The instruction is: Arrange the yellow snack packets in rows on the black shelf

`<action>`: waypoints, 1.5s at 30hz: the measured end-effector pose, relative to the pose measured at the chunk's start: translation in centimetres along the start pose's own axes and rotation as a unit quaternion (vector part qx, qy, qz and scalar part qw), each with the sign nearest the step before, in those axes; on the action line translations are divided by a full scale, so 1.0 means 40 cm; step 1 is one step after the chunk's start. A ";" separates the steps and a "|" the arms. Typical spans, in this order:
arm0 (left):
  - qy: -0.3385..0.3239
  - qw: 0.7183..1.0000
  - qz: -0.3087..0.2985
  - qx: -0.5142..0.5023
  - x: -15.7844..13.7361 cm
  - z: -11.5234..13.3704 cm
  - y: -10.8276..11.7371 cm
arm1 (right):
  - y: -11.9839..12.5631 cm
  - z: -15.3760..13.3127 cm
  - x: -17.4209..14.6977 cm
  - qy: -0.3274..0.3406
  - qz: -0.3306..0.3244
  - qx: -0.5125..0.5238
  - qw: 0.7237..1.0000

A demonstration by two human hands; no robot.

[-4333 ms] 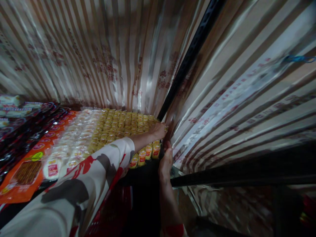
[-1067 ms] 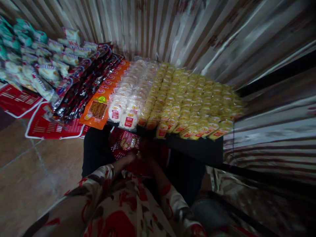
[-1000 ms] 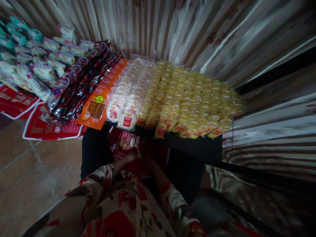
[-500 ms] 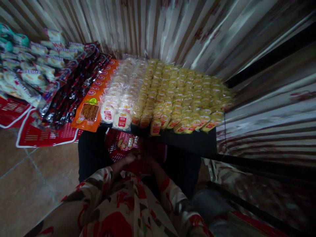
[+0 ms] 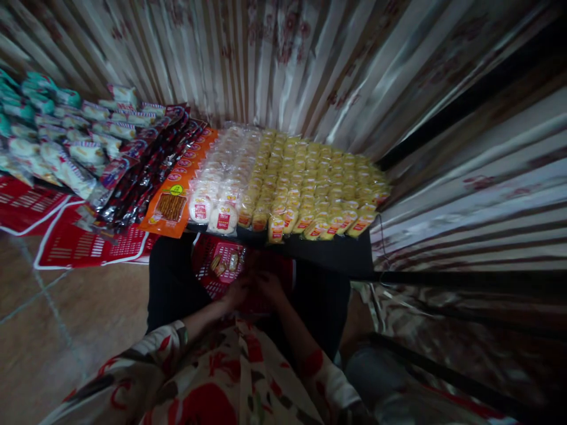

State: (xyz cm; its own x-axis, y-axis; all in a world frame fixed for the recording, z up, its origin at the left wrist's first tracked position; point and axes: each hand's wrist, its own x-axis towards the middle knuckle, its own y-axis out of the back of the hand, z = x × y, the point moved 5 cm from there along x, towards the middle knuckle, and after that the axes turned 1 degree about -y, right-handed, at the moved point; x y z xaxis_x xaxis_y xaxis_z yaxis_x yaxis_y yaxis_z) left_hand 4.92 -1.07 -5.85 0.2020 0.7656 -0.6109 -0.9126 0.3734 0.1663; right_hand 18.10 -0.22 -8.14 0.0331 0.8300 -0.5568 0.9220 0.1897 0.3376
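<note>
My left hand and my right hand are close together over a red plastic basket between my knees. The fingers of both hands look bent inward in deep shadow; whatever they hold, if anything, cannot be made out. To the left of my hands, a few small wrapped snacks lie in the basket. Just above the basket is the front edge of a dark table. Rows of yellow-wrapped snack packs stand on it, beside clear-wrapped white round crackers.
An orange packet of brown sticks lies left of the crackers, then dark red shiny packets, white packets and teal packets. More red baskets sit lower left. A striped curtain hangs behind; a dark bar slants at right.
The view has shifted, so the table goods appear lower and the yellow packs further left. My hands, nearly together before, are now slightly apart, with the right hand showing more clearly.
</note>
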 end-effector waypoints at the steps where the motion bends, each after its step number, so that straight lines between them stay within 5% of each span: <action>1: -0.007 1.000 -0.008 -0.011 -0.008 0.005 -0.002 | 0.008 -0.007 -0.012 0.001 0.008 0.000 1.000; 7: -0.036 0.994 -0.020 -0.105 -0.040 0.041 -0.004 | 0.075 -0.068 -0.080 0.021 0.007 0.046 0.999; 13: -0.122 0.989 0.082 -0.009 -0.072 0.136 0.066 | 0.178 -0.160 -0.151 0.087 -0.050 0.059 0.993; 21: -0.161 0.980 -0.087 -0.075 -0.132 0.252 0.039 | 0.260 -0.279 -0.233 0.176 -0.095 0.085 0.976; 28: -0.108 0.972 -0.135 -0.159 -0.174 0.304 0.006 | 0.313 -0.309 -0.252 0.164 -0.019 0.208 0.964; 36: -0.130 0.959 -0.057 -0.245 -0.188 0.373 -0.044 | 0.298 -0.291 -0.258 0.124 0.098 0.338 0.928; 45: -0.224 0.971 -0.057 -0.062 -0.130 0.479 -0.046 | 0.334 -0.296 -0.261 0.183 0.127 0.316 0.922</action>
State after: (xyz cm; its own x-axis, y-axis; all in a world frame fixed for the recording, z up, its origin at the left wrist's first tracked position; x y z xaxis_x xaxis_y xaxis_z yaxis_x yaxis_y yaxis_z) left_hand 12.34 4.30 11.87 0.4139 0.8842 -0.2164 -0.9052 0.4250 0.0050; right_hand 25.50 -0.16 11.17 0.2526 0.9493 -0.1873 0.9472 -0.2821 -0.1525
